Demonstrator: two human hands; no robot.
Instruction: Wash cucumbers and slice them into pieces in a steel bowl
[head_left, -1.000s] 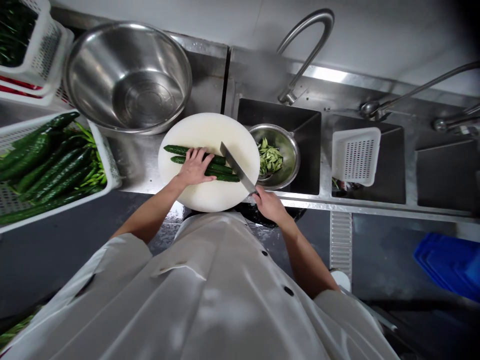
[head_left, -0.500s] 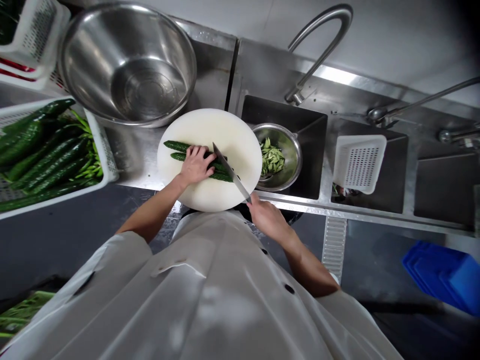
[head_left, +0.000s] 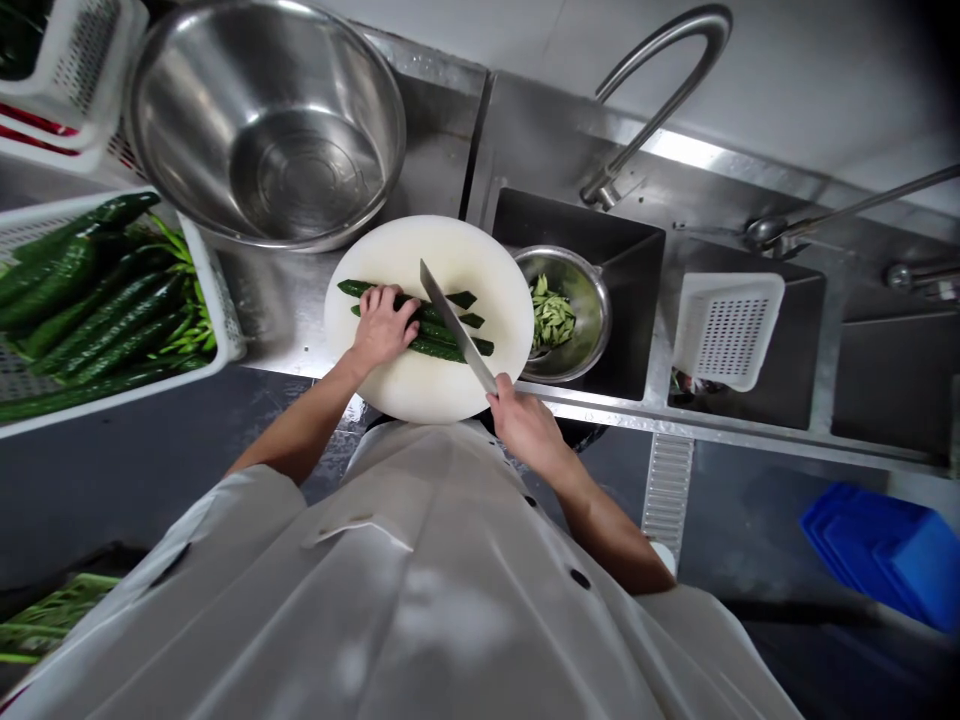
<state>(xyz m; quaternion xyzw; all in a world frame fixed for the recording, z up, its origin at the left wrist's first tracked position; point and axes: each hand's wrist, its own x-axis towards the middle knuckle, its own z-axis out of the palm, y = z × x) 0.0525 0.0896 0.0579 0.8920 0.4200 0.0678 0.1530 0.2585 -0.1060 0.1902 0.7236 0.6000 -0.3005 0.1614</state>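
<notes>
Several dark green cucumbers (head_left: 437,336) lie side by side on a round white cutting board (head_left: 420,385). My left hand (head_left: 384,322) presses down on them with its fingers bent over their tops, hiding their middle part. In my right hand (head_left: 523,420) is a kitchen knife (head_left: 461,335), gripped by its handle. The blade slants across the cucumbers, just to the right of my left fingers. Right of the blade, the cucumber ends stick out and lie slightly apart. Beside the board, a metal bowl (head_left: 595,318) holds cut green pieces (head_left: 553,315).
A large steel basin (head_left: 277,70) stands behind the board. At left, a white basket (head_left: 229,320) carries cucumbers and green peppers. To the right are sinks with a curved faucet (head_left: 705,60) and a white perforated basket (head_left: 727,330). Blue containers (head_left: 877,550) sit low at right.
The knife has moved left along the cucumbers, and my left hand has shifted slightly toward their left ends. More of the cucumber ends now show right of the blade, spread apart.
</notes>
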